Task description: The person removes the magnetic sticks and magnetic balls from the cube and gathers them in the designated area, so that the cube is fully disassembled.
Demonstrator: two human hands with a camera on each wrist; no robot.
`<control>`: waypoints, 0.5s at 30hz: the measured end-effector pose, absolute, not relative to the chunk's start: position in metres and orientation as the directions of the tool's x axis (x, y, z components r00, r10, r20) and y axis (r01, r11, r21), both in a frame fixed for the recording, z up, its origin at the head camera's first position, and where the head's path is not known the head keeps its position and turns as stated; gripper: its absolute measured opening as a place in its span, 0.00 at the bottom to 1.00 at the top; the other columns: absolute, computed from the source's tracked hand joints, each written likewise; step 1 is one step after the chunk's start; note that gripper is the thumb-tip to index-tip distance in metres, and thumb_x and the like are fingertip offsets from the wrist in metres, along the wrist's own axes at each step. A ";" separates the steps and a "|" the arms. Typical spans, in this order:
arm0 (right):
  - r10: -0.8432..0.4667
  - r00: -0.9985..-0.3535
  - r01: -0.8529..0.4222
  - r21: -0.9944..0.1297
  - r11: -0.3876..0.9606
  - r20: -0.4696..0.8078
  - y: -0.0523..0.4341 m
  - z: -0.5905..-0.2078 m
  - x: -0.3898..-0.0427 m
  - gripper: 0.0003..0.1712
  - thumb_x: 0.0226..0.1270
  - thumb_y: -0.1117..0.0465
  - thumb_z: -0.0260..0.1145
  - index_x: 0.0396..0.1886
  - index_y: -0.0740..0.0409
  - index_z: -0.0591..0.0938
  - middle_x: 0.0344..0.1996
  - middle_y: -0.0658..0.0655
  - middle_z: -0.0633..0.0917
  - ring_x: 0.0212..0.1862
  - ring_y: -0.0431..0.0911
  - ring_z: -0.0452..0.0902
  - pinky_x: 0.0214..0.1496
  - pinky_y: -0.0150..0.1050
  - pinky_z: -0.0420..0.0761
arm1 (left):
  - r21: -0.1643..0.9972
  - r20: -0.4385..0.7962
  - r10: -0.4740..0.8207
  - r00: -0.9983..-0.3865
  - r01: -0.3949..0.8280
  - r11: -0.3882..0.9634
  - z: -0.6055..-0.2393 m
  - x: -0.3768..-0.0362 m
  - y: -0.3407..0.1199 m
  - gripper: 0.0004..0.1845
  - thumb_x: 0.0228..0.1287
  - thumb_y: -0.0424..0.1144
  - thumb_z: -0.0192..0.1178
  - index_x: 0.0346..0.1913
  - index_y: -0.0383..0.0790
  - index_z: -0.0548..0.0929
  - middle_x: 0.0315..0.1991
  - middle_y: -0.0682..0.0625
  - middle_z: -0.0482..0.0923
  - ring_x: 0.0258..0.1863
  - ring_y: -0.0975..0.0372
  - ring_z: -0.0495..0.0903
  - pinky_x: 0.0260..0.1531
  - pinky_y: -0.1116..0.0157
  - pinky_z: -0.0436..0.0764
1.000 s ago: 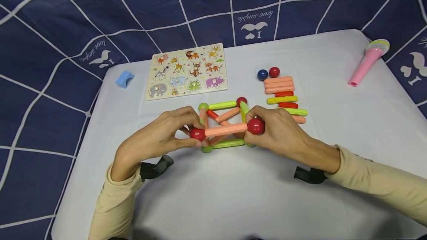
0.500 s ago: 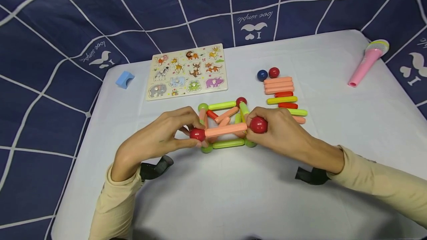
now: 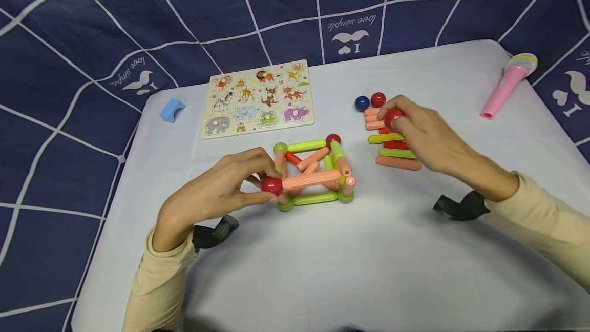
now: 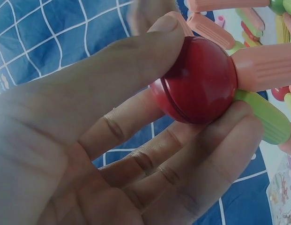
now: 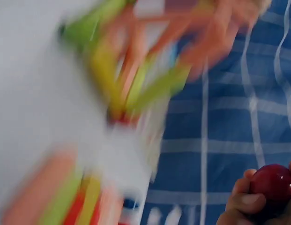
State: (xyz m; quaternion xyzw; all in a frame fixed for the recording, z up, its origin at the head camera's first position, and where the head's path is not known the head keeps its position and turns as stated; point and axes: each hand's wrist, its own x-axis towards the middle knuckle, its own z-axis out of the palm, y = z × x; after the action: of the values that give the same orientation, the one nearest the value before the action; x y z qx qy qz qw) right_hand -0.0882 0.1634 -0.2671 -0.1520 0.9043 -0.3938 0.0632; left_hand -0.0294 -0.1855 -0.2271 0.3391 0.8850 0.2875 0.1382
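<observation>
both hands pinch red balls: left hand (image 3: pixel 216 193) at the frame (image 3: pixel 313 173), right hand (image 3: pixel 424 132) over spare sticks (image 3: pixel 392 140).

Head camera looking forward and down over the white cloth-covered tabletop (image 3: pixel 322 270), left wrist camera pressed close against a glossy red plastic ball (image 4: pixel 197 79), right wrist view blurred, both sharing the coloured rod-and-ball frame (image 3: pixel 313 175).

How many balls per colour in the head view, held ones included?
red balls: 4
green balls: 3
blue ball: 1
Total: 8 visible
</observation>
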 end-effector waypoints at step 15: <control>-0.282 -0.951 -0.165 -0.562 0.811 -0.128 0.211 -0.327 -0.210 0.26 0.72 0.62 0.58 0.63 0.73 0.70 0.54 0.75 0.73 0.54 0.67 0.71 0.53 0.60 0.74 | 0.599 -0.034 0.682 -0.730 0.532 0.599 -0.228 -0.029 -0.184 0.14 0.56 0.43 0.74 0.45 0.47 0.84 0.42 0.60 0.76 0.40 0.68 0.77 0.40 0.67 0.81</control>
State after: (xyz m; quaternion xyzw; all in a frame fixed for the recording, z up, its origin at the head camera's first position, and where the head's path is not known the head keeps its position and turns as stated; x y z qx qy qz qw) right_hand -0.2097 0.2114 -0.3266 -0.1182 0.9459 -0.2841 0.1032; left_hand -0.0290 -0.1843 -0.2275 0.3432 0.8845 0.2876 0.1309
